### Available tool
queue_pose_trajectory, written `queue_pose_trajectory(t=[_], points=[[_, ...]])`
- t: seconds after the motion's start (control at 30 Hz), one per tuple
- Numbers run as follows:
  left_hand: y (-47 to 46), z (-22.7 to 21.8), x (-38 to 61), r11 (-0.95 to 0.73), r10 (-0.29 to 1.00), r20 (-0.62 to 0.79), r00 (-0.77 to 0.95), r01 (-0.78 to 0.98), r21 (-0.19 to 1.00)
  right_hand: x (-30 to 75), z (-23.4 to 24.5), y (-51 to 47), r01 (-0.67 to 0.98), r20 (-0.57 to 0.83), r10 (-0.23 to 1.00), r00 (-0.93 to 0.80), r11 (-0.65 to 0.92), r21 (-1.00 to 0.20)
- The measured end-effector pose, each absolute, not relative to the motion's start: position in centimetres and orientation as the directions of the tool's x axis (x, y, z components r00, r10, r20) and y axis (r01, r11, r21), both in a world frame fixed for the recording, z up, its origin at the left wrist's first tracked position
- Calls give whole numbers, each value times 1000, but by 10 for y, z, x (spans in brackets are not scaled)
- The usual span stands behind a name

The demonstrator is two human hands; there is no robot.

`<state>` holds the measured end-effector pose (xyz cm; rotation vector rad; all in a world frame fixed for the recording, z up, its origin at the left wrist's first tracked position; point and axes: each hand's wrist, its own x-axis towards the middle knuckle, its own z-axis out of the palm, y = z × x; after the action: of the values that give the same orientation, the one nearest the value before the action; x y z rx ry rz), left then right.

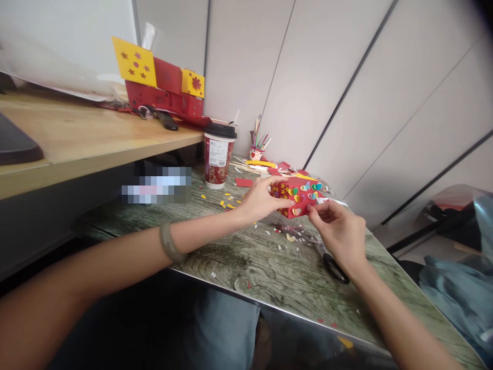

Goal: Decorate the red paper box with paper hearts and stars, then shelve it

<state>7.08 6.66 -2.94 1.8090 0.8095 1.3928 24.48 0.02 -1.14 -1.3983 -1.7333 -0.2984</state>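
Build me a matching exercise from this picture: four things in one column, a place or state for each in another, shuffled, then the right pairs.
1. Gold-starred box
2. Cup
3. Scissors
4. Bangle

A. Worn around the left arm
B. Lying on the table by the right hand
C. Upright, with a black lid on
D. In the left hand's grip

Right pairs: 1-D, 2-C, 3-B, 4-A

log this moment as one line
left hand: holds red paper box | right hand: at its decorated side | nearby: black-handled scissors, lidded paper cup
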Motion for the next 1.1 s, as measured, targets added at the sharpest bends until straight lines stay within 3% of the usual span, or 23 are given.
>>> queue_pose_trajectory(t=[0.33, 0.47, 0.6, 0.73, 0.87, 1.1], points=[[69, -27, 72, -528, 822, 520, 234, -30, 849, 246, -9, -4, 862, 737, 675, 15, 365, -352], [68, -23, 73, -466, 842, 480, 247, -118, 877, 247, -7, -5, 838, 797, 599, 71, 398, -374], [64, -19, 72, -369, 859, 421, 291, -216, 904, 249, -5, -5, 836, 894, 448, -7, 493, -240], [60, -15, 73, -324, 858, 409, 311, -292, 900, 250, -5, -4, 807, 903, 396, -165, 581, -107], [58, -15, 73, -328, 848, 426, 316, -319, 889, 251, -6, -2, 807, 886, 411, -214, 586, -77], [59, -15, 74, -352, 847, 449, 286, -331, 875, 249, -3, -6, 816, 887, 433, -159, 563, -129]])
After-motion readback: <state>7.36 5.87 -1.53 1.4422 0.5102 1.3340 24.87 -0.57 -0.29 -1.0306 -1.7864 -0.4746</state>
